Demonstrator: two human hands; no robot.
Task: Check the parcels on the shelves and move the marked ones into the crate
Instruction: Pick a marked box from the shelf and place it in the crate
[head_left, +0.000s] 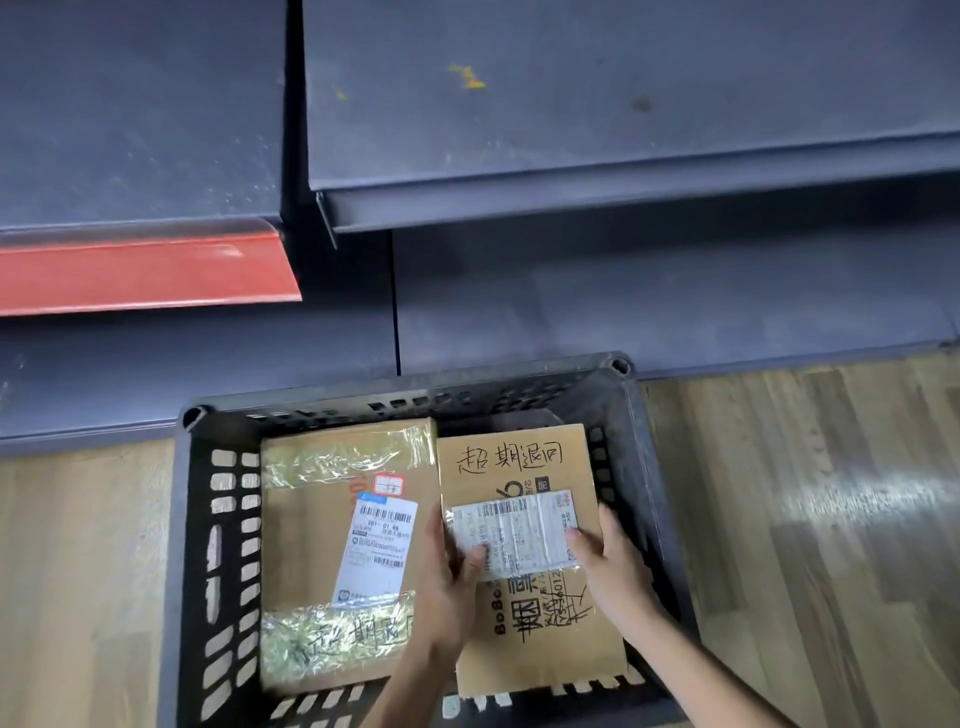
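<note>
A dark perforated plastic crate (179, 545) stands on the floor below me. Two cardboard parcels lie flat inside it, side by side. The left parcel (311, 525) has shiny tape, a white shipping label and black handwriting near its front edge. The right parcel (519, 457) has black handwriting at its far end and a taped label in the middle. My left hand (449, 587) grips the right parcel's left edge, thumb on the label. Gripping the same parcel's right edge is my right hand (613, 566), with a fingertip on the label.
Dark blue metal shelves (571, 130) rise behind the crate, with no parcels on the parts in view. A red price strip (140, 275) runs along the left shelf's front edge. Wood-pattern floor (805, 519) lies on both sides of the crate.
</note>
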